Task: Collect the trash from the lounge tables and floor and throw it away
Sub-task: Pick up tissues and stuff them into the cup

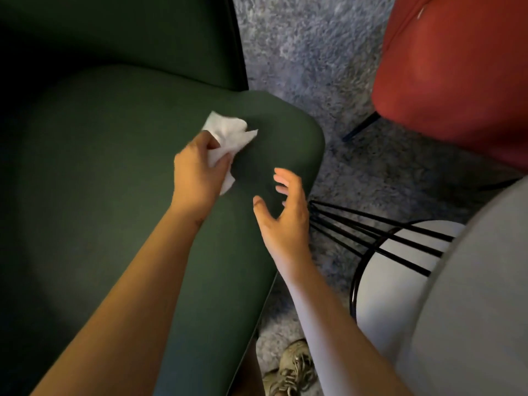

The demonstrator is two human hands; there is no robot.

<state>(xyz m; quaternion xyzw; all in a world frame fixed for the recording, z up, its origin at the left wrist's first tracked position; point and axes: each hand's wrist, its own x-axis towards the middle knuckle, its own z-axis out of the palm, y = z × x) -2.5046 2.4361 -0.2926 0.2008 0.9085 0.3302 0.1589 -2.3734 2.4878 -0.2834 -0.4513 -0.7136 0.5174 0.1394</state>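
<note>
Where a shoe meets the carpet nearest, a white surface stands right of the right hand, its fingers spread and empty. The left hand has its fingers clutching a crumpled tissue over the green seat, with a red chair beyond.

We've got open green seat to the left; wire-legged side table and red chair crowd the right.
</note>
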